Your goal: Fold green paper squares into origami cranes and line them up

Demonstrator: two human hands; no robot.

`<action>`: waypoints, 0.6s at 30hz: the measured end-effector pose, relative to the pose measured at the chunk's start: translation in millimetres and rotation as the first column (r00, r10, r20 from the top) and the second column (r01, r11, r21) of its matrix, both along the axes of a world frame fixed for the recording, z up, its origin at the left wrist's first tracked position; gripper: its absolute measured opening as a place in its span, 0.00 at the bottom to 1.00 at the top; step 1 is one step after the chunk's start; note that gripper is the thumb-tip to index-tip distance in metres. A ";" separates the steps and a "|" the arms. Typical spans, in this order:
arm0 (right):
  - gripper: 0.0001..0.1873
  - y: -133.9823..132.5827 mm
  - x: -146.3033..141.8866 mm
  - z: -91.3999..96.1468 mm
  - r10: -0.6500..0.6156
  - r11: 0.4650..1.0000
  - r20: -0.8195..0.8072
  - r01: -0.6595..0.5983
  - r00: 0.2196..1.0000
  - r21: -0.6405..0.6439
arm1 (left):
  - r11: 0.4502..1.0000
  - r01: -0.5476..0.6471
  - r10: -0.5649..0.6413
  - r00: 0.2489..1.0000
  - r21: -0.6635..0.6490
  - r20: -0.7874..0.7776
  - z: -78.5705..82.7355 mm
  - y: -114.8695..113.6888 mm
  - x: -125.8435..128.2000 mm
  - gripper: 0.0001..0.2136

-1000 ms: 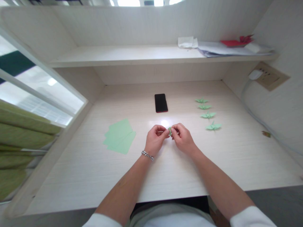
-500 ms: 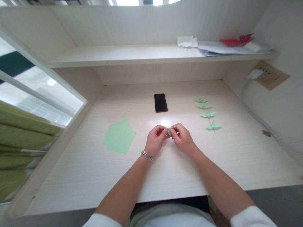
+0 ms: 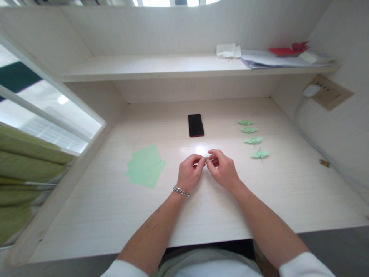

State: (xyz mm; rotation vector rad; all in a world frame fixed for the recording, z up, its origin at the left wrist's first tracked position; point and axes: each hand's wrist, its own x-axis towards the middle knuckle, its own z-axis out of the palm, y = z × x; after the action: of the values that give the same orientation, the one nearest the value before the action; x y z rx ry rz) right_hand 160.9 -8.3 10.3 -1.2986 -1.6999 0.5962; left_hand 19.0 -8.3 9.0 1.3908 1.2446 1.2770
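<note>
Between my fingertips is a small folded piece of green paper (image 3: 206, 159), mostly hidden by the fingers. My left hand (image 3: 190, 171), with a chain bracelet (image 3: 181, 191) at the wrist, pinches it from the left. From the right, my right hand (image 3: 223, 169) pinches the same paper between thumb and fingers. Both hands are just above the desk, close together. Several green paper cranes (image 3: 260, 154) stand in a column to the right. Off to the left lies a fanned stack of green paper sheets (image 3: 145, 167).
A black phone (image 3: 196, 125) lies beyond my hands on the desk (image 3: 115, 215). White papers (image 3: 271, 59) and a red item (image 3: 284, 51) rest on the shelf above. At right, a plug (image 3: 311, 90) sits in the wall socket, its cable (image 3: 313, 144) running down along the desk.
My fingers have shifted slightly around the folded paper, and less of its green shows now. The left wrist has turned a little. The cranes, sheets and phone have not moved.
</note>
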 end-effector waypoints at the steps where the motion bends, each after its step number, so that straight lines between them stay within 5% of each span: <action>1: 0.13 -0.3 -0.1 0.0 0.007 1.000 0.018 -0.007 1.000 0.015 | 1.000 -0.007 0.007 1.000 0.011 -0.007 1.0 -0.5 0.0 0.07; 9: 0.09 -1.3 -1.2 1.3 0.005 0.999 0.087 -0.009 0.996 0.049 | 0.996 -0.013 0.024 0.992 0.088 -0.125 1.4 -0.3 -1.9 0.06; 18: 0.07 -3.8 -4.2 6.3 -0.038 0.998 -0.089 0.033 0.995 -0.058 | 0.998 -0.025 0.029 0.997 -0.059 0.070 -4.4 3.9 -1.7 0.09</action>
State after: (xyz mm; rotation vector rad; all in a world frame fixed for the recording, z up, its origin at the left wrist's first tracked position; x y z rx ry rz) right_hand 156.7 -12.2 16.6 -1.3194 -1.5935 0.6755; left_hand 17.3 -4.3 4.6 1.2805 1.2461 1.2881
